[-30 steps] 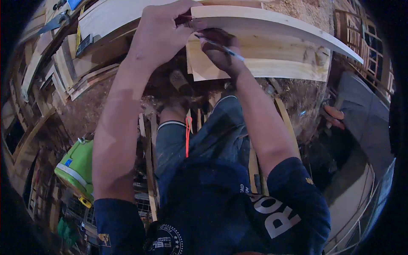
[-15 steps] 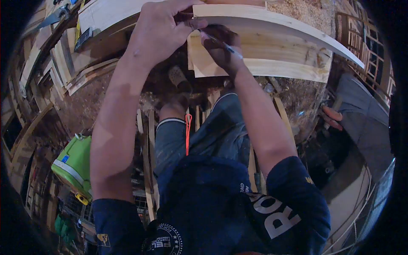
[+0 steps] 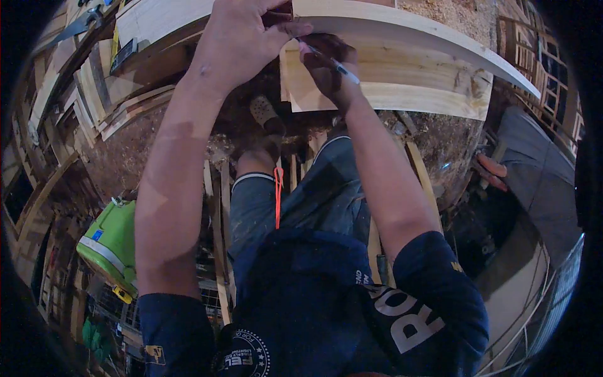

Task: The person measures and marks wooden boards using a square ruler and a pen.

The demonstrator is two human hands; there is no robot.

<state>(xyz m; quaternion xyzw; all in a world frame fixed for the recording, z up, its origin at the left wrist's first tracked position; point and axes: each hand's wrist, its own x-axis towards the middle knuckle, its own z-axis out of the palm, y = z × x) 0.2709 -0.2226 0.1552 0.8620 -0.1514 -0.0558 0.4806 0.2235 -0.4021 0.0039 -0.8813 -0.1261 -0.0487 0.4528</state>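
My right hand (image 3: 331, 70) is closed around a slim pen (image 3: 344, 72) with a pale, see-through barrel. Its tip points up and left, toward the end of an upright wooden board (image 3: 402, 20). At that same end my left hand (image 3: 242, 44) grips the board, thumb stretched along the near face and fingertips partly cut off by the frame's top edge. Between the left thumb and fingers is a dark gap whose contents I cannot make out. Below and nearer to me lies a second pale board (image 3: 408, 97), behind and under my right hand.
Sawdust (image 3: 446, 16) covers the surface beyond the boards. Timber offcuts (image 3: 88, 94) and a saw (image 3: 75, 26) lie to the left. A green container (image 3: 110, 239) stands at lower left. Grey cloth and another person's foot (image 3: 492, 169) show at right.
The boards and both hands sit slightly higher in view. My left hand has shifted a little at the board's end, and the pen is still in my right hand.
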